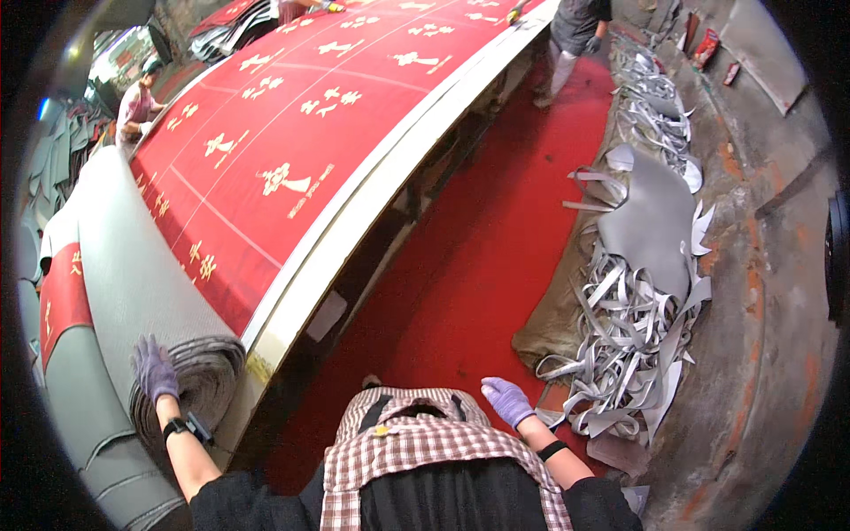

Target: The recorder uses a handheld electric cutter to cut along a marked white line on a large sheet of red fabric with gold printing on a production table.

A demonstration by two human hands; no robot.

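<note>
My left hand (156, 370), in a purple glove, lies against the end of a thick roll of grey-backed matting (142, 257). Its fingers are spread on the grey surface beside the spiral of layers. The roll rests at the near left end of a long table covered by a red sheet (292, 133) with gold printed figures and characters. My right hand (508, 403), also gloved in purple, hangs over the red floor covering to the right of my checked apron (425, 442). It holds nothing visible, and its fingers look loosely extended.
A pale table edge (354, 212) runs diagonally away from me. Grey offcut strips (620, 327) lie heaped on the right. More rolled grey matting (80, 380) sits at lower left. One person (140, 106) stands at far left, another (575, 40) at far right.
</note>
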